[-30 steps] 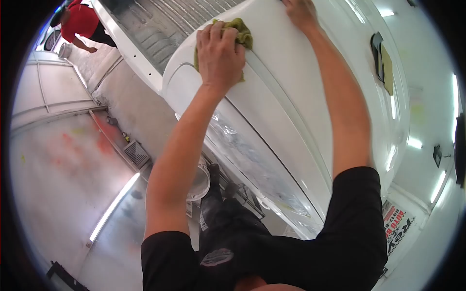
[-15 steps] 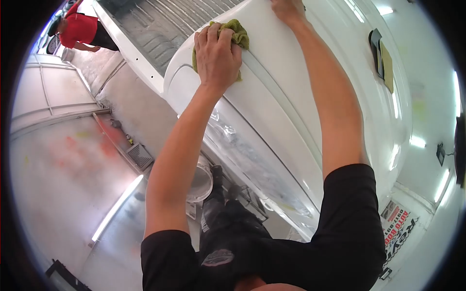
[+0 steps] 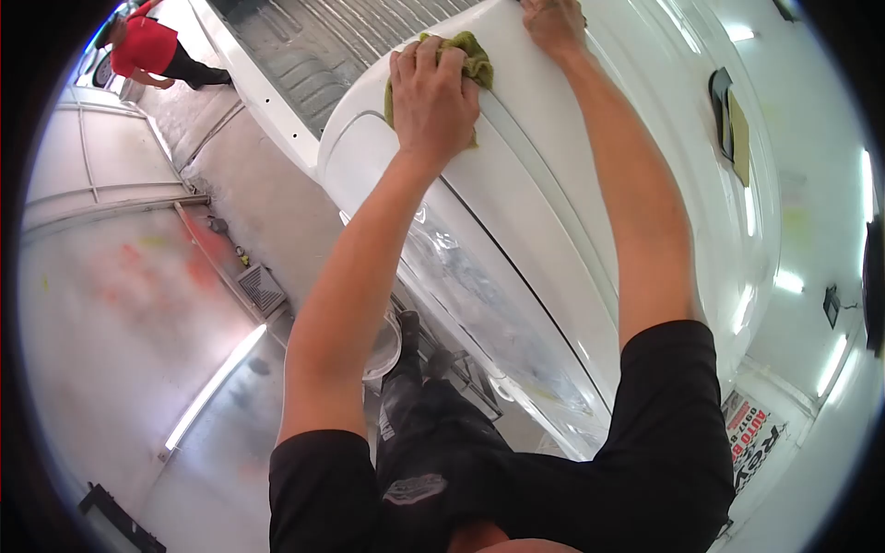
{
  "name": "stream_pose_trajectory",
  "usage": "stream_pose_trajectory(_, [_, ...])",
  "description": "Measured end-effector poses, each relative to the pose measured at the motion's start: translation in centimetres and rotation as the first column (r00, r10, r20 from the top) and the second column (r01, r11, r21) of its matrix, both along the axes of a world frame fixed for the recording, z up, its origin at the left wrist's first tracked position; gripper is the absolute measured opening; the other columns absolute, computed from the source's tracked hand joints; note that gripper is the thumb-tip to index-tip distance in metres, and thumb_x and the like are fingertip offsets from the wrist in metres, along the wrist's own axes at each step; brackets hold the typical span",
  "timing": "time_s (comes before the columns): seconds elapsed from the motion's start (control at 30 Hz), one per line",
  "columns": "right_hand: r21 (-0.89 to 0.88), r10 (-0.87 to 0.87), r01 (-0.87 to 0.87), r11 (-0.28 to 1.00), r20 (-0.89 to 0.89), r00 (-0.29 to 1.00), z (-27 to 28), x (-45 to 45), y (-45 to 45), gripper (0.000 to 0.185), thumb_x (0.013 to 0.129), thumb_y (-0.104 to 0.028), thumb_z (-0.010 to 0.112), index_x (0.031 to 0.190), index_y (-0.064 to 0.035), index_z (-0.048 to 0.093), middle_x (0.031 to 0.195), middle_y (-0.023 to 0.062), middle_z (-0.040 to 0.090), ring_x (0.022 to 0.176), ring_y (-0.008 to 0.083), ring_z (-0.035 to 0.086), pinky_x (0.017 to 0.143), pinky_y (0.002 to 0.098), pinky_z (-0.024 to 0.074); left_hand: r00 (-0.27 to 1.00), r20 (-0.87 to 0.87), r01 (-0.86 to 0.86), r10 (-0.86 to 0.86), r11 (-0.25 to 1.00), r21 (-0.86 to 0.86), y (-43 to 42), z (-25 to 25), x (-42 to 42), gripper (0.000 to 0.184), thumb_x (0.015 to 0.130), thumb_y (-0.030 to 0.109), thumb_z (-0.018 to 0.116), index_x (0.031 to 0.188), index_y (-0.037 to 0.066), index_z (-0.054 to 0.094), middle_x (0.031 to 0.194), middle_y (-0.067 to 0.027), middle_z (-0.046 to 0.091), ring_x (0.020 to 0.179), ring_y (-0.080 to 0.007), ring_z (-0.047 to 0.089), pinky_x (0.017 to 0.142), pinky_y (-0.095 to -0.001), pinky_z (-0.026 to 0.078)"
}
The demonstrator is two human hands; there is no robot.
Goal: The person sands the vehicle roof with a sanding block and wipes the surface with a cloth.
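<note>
A green cloth (image 3: 477, 63) lies bunched on the curved white vehicle body (image 3: 516, 184), near its rounded corner. My left hand (image 3: 431, 101) presses down on this cloth, its fingers curled over it. Higher up, at the top edge of the view, my right hand (image 3: 556, 28) rests on the same white surface with bent fingers. The fingertips there are partly cut off, and a small dark edge shows beside them; I cannot make out what it is. Clear plastic film (image 3: 479, 286) covers a lower side part of the body.
Right of my right arm, a dark pad (image 3: 722, 111) and a tan sheet (image 3: 739, 138) lie on the white body. A ribbed truck bed (image 3: 313, 55) is beyond the corner. A bucket (image 3: 385, 348) stands by my legs. A person in a red shirt (image 3: 145, 48) is at upper left.
My left hand and the cloth appear slightly further right and up in view, while the whole view has shifted a little. The person in red has stepped, a leg now showing further out.
</note>
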State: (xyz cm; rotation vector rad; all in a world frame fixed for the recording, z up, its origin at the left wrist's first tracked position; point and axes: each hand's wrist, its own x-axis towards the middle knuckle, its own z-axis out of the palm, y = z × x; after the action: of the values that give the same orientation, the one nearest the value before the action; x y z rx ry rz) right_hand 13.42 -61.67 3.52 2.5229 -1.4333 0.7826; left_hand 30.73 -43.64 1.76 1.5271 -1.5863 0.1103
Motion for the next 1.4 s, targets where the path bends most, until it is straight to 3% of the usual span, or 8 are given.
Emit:
stream_pose_trajectory(0.2, [0.056, 0.219, -0.22, 0.974, 0.018, 0.975, 2.2, -8.5, 20.2, 0.044, 0.086, 0.002, 0.066, 0.126, -0.0136, 0.078, 0.122, 0.013, 0.069, 0.111, 0.0349, 0.064, 0.096, 0.0454, 0.0534, 0.996, -0.075, -0.038, 0.042, 0.998, 0.048, 0.1, -0.1, -0.2, 0.029, 0.089, 0.012, 0.066, 0.117, 0.004, 0.068, 0.137, -0.0189, 0.06, 0.134, -0.04, 0.05, 0.122, -0.0606, 0.032])
stream_pose_trajectory(0.43, [-0.008, 0.21, -0.211, 0.978, -0.067, 0.975, 1.3, 1.6, 7.0, 0.038, 0.091, -0.003, 0.066, 0.125, -0.0153, 0.077, 0.115, 0.0135, 0.069, 0.104, 0.0367, 0.062, 0.094, 0.0447, 0.0523, 0.988, -0.098, -0.119, 0.116, 0.993, -0.023, -0.2, -0.4, 0.1, 0.03, 0.09, 0.009, 0.063, 0.119, 0.004, 0.065, 0.14, -0.021, 0.057, 0.13, -0.0441, 0.049, 0.114, -0.0543, 0.037])
stream_pose_trajectory(0.47, [0.135, 0.152, -0.155, 0.979, 0.036, 0.988, 2.4, 1.9, 8.5, 0.03, 0.097, -0.01, 0.057, 0.12, -0.0093, 0.075, 0.118, 0.0211, 0.066, 0.112, 0.0426, 0.061, 0.095, 0.0547, 0.0519, 0.985, -0.112, -0.133, 0.13, 0.991, -0.024, -0.3, -0.6, 0.2, 0.03, 0.09, 0.009, 0.063, 0.12, 0.004, 0.064, 0.141, -0.0213, 0.056, 0.13, -0.0445, 0.048, 0.113, -0.0535, 0.038])
stream_pose_trajectory(0.77, [-0.058, 0.264, -0.269, 0.962, -0.076, 0.962, 0.9, -1.6, 15.4, 0.043, 0.08, 0.0, 0.067, 0.118, -0.016, 0.077, 0.113, 0.0112, 0.068, 0.106, 0.035, 0.065, 0.093, 0.0448, 0.0549, 0.954, -0.241, -0.199, 0.18, 0.978, -0.055, -0.3, -1.2, -0.1, 0.03, 0.094, 0.01, 0.06, 0.124, 0.004, 0.056, 0.144, -0.0227, 0.05, 0.13, -0.0452, 0.046, 0.112, -0.0525, 0.037])
stream_pose_trajectory(0.9, [0.156, 0.192, -0.183, 0.971, -0.045, 0.98, 2.8, 6.1, 10.9, 0.031, 0.095, -0.009, 0.059, 0.122, -0.0119, 0.075, 0.116, 0.0182, 0.066, 0.111, 0.04, 0.061, 0.095, 0.052, 0.0517, 0.948, -0.243, -0.23, 0.205, 0.97, -0.079, -0.3, -1.3, 0.3, 0.036, 0.097, 0.014, 0.062, 0.13, -0.001, 0.057, 0.141, -0.028, 0.054, 0.13, -0.049, 0.048, 0.113, -0.0551, 0.038])
stream_pose_trajectory(0.97, [-0.035, 0.278, -0.28, 0.959, -0.07, 0.958, 0.3, 3.0, 11.7, 0.042, 0.09, -0.004, 0.067, 0.129, -0.0178, 0.073, 0.116, 0.0122, 0.067, 0.107, 0.0357, 0.064, 0.093, 0.0473, 0.053, 0.946, -0.205, -0.274, 0.253, 0.958, -0.082, -0.4, -1.9, -0.2, 0.037, 0.099, 0.012, 0.059, 0.133, -0.002, 0.053, 0.141, -0.0321, 0.053, 0.13, -0.0501, 0.049, 0.113, -0.0568, 0.039])
stream_pose_trajectory(1.2, [-0.011, 0.31, -0.311, 0.95, -0.039, 0.95, 1.3, -8.4, 21.1, 0.053, 0.082, 0.003, 0.066, 0.132, -0.0145, 0.075, 0.117, 0.0132, 0.066, 0.11, 0.036, 0.063, 0.097, 0.0467, 0.0539, 0.971, -0.164, -0.172, 0.173, 0.985, 0.022, 0.0, -0.8, 0.1, 0.034, 0.098, 0.015, 0.061, 0.129, 0.002, 0.061, 0.145, -0.026, 0.055, 0.133, -0.0466, 0.049, 0.113, -0.0554, 0.039])
stream_pose_trajectory(1.4, [0.065, -0.008, 0.005, 0.998, 0.051, 0.999, 0.3, -4.2, 12.4, 0.027, 0.097, -0.012, 0.06, 0.118, -0.0124, 0.076, 0.117, 0.0175, 0.066, 0.113, 0.0395, 0.061, 0.097, 0.0524, 0.0518, 0.983, -0.04, -0.179, 0.179, 0.984, -0.018, -0.4, -1.2, 0.7, 0.031, 0.091, 0.016, 0.065, 0.119, 0.008, 0.073, 0.138, -0.0189, 0.063, 0.13, -0.0418, 0.054, 0.111, -0.0492, 0.044])
